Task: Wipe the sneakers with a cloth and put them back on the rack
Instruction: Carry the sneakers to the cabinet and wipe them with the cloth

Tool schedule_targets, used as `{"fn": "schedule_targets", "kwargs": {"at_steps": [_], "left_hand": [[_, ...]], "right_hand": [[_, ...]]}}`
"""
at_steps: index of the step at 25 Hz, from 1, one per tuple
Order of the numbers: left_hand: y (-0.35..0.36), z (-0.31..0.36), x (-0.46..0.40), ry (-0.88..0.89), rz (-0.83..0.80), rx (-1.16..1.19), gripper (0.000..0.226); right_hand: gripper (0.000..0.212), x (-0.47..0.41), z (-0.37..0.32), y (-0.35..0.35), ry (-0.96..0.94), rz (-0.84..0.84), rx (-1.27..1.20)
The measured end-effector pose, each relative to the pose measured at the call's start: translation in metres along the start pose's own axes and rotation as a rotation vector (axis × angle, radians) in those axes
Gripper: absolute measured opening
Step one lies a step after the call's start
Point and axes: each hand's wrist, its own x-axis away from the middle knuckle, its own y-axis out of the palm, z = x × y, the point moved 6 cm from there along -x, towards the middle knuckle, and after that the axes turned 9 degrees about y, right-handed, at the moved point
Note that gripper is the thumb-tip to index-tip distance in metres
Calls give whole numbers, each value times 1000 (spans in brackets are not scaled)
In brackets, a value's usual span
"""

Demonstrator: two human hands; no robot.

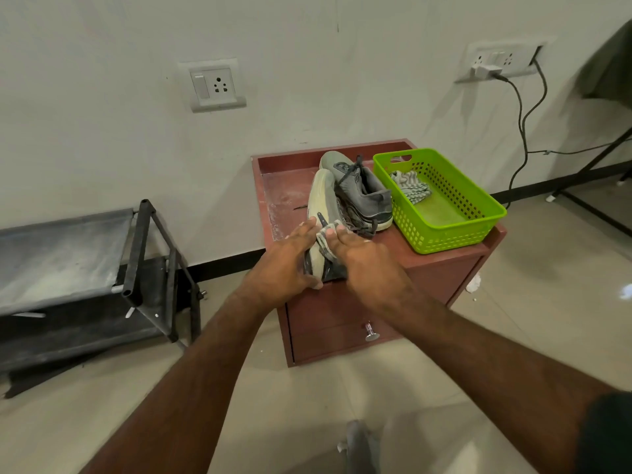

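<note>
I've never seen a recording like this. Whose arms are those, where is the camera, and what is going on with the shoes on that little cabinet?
There is no machine here. A person wears a wide-angle camera on the head, looking forward and down, so the two arms you see are that person's own. This is the only view.

On the reddish cabinet lie two grey sneakers. The left hand holds the near sneaker, which is tipped on its side so its pale sole shows. The right hand presses a small patterned cloth against it, so this looks like wiping. The second sneaker lies just behind, untouched.

Beside them a green basket holds another cloth. The dark rack on the left is likely where the sneakers go afterwards.
</note>
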Motion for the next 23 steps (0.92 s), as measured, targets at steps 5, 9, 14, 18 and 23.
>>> {"fn": "schedule_targets", "kwargs": {"at_steps": [5, 9, 14, 18, 23], "left_hand": [[2, -4, 0, 5, 12, 25, 109], [3, -2, -1, 35, 33, 19, 106], [10, -3, -4, 25, 2, 34, 117], [8, -10, -3, 12, 2, -20, 118], [5, -9, -1, 51, 71, -185, 111]], "right_hand": [[70, 33, -18, 30, 47, -68, 344], [57, 50, -21, 48, 85, -94, 434], [54, 55, -13, 37, 165, -169, 217], [68, 87, -2, -19, 452, 215, -236], [68, 57, -28, -1, 218, 366, -271]]}}
